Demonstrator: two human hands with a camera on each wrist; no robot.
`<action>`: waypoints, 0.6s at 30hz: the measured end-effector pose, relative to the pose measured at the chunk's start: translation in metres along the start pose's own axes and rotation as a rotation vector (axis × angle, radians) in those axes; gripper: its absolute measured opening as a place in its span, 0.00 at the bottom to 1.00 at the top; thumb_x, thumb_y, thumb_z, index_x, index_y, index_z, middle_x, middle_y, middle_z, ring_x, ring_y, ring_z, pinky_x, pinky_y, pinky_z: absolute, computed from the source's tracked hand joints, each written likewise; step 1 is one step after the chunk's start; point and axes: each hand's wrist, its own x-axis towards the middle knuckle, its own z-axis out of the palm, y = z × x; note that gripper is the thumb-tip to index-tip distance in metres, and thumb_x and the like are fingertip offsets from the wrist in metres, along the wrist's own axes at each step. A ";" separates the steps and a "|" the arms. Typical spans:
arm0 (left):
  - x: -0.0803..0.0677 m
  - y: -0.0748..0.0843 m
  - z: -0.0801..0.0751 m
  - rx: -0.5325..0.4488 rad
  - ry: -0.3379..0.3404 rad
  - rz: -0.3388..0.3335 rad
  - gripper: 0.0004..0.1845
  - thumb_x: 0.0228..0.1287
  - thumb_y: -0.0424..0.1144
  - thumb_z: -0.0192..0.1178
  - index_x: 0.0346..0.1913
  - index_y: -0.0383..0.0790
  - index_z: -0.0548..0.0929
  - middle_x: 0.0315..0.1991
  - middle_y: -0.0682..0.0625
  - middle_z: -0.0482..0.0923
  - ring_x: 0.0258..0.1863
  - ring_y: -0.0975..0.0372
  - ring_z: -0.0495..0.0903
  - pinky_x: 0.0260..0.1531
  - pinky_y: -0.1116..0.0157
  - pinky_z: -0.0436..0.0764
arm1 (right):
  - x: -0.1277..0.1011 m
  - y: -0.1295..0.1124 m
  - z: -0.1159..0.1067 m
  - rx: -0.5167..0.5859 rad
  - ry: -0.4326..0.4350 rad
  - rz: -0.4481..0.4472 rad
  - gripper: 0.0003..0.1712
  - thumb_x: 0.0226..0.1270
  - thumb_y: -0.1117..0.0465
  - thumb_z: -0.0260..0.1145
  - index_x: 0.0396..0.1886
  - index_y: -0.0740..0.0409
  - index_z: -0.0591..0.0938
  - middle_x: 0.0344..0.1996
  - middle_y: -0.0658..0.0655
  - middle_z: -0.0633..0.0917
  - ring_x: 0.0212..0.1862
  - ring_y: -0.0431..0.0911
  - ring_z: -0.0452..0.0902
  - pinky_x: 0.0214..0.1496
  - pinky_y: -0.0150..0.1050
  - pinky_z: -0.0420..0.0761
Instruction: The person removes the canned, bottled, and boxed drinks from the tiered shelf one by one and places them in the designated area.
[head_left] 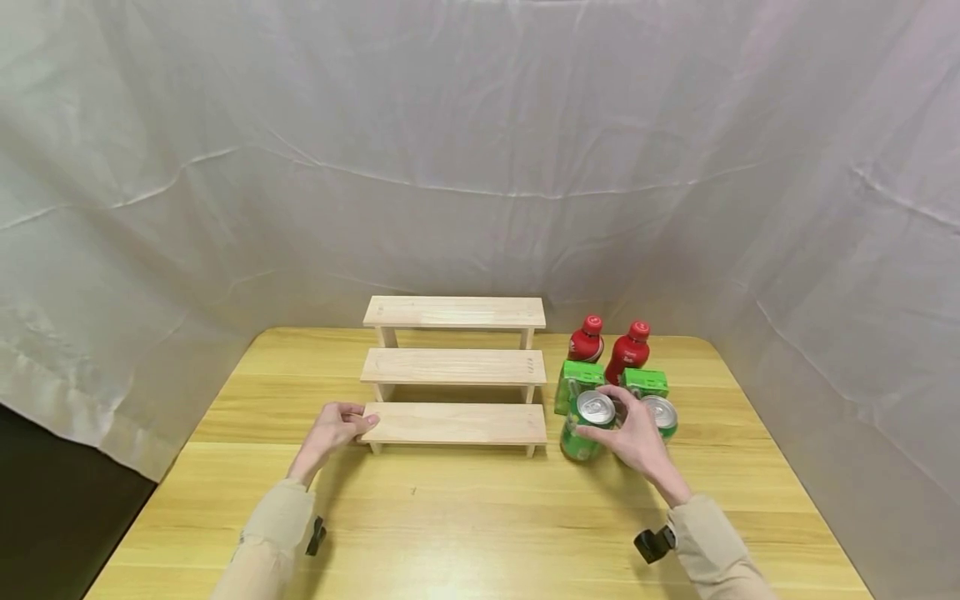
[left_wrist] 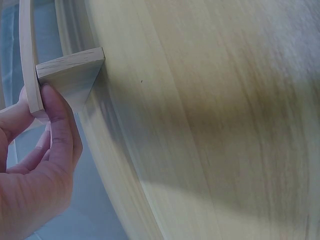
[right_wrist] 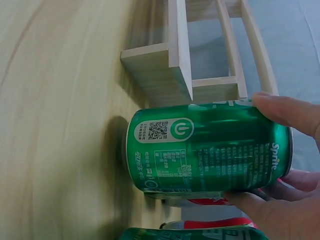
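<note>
Your left hand (head_left: 333, 429) pinches the left end of the lowest board of the pale wooden stepped shelf (head_left: 455, 367), thumb over the edge and fingers curled beneath; the left wrist view shows the thin plank and its square leg, raw unvarnished wood with fine grain. The shelf has three flat tiers rising towards the far side and stands at the middle of the yellow, glossy wood-grain table (head_left: 465, 517).

Your right hand (head_left: 636, 435) wraps round a green can (head_left: 587, 425), fingers and thumb closed on its upper part. It stands upright on the table, just right of the lowest tier's right end, smooth printed metal with a silver top.

A second green can (head_left: 663, 414) stands just right of your hand. Beyond them sit two green boxy cartons (head_left: 577, 382) and, farther back, two red bottles (head_left: 587, 339) with red caps. Wrinkled white sheeting (head_left: 480, 150) hangs behind.
</note>
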 end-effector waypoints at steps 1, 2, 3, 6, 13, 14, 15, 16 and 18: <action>0.000 0.000 0.000 0.003 -0.003 0.000 0.33 0.70 0.41 0.63 0.64 0.16 0.68 0.48 0.30 0.83 0.39 0.59 0.84 0.52 0.55 0.85 | 0.000 0.000 0.001 -0.002 0.001 0.006 0.39 0.50 0.56 0.83 0.60 0.63 0.77 0.52 0.66 0.85 0.54 0.55 0.80 0.51 0.41 0.78; -0.001 0.000 0.000 0.002 -0.005 0.000 0.33 0.70 0.41 0.63 0.64 0.16 0.68 0.47 0.30 0.83 0.39 0.59 0.83 0.53 0.54 0.85 | 0.000 0.001 0.001 -0.003 0.002 0.009 0.39 0.50 0.57 0.83 0.60 0.63 0.77 0.52 0.66 0.85 0.53 0.55 0.80 0.50 0.41 0.78; -0.001 0.000 0.000 0.004 -0.008 0.000 0.33 0.70 0.41 0.63 0.64 0.16 0.68 0.47 0.31 0.83 0.40 0.59 0.83 0.53 0.54 0.85 | -0.001 0.002 0.002 -0.007 0.003 0.012 0.39 0.50 0.57 0.83 0.60 0.64 0.77 0.52 0.67 0.86 0.53 0.55 0.80 0.50 0.40 0.78; -0.002 0.001 0.000 0.003 -0.009 0.002 0.33 0.70 0.41 0.63 0.64 0.16 0.68 0.46 0.32 0.83 0.39 0.59 0.83 0.53 0.54 0.85 | 0.000 0.003 0.004 -0.009 0.004 0.022 0.39 0.49 0.59 0.83 0.60 0.64 0.77 0.52 0.67 0.86 0.53 0.55 0.80 0.51 0.41 0.77; 0.000 -0.001 0.000 -0.003 -0.003 0.004 0.33 0.70 0.41 0.63 0.64 0.16 0.68 0.47 0.31 0.83 0.38 0.61 0.83 0.52 0.55 0.85 | -0.002 0.004 0.007 0.031 -0.018 0.061 0.41 0.52 0.60 0.81 0.64 0.65 0.74 0.56 0.69 0.83 0.58 0.59 0.79 0.55 0.44 0.78; 0.000 -0.002 -0.001 0.000 -0.001 0.005 0.33 0.70 0.42 0.63 0.64 0.16 0.68 0.47 0.31 0.83 0.38 0.61 0.83 0.52 0.55 0.85 | -0.002 0.004 0.007 0.032 -0.021 0.056 0.42 0.52 0.60 0.81 0.65 0.66 0.73 0.58 0.70 0.82 0.59 0.60 0.78 0.57 0.47 0.79; 0.000 -0.002 -0.001 0.001 0.001 0.006 0.33 0.71 0.42 0.63 0.64 0.16 0.68 0.48 0.30 0.83 0.38 0.61 0.83 0.52 0.55 0.85 | -0.001 0.004 0.008 0.032 -0.023 0.048 0.43 0.53 0.60 0.81 0.66 0.66 0.72 0.59 0.70 0.81 0.61 0.61 0.77 0.59 0.50 0.79; 0.000 -0.002 -0.001 0.006 0.001 0.006 0.32 0.71 0.42 0.62 0.64 0.16 0.68 0.48 0.30 0.83 0.39 0.61 0.84 0.53 0.54 0.85 | -0.001 0.004 0.008 0.030 -0.023 0.034 0.43 0.54 0.60 0.80 0.67 0.67 0.71 0.60 0.71 0.80 0.62 0.62 0.76 0.61 0.54 0.78; 0.000 0.000 -0.001 0.032 0.006 0.010 0.31 0.72 0.42 0.62 0.64 0.17 0.69 0.48 0.30 0.83 0.39 0.59 0.84 0.52 0.53 0.85 | -0.001 0.003 0.007 0.032 -0.014 -0.001 0.45 0.54 0.61 0.80 0.69 0.68 0.69 0.63 0.72 0.78 0.64 0.64 0.74 0.66 0.59 0.75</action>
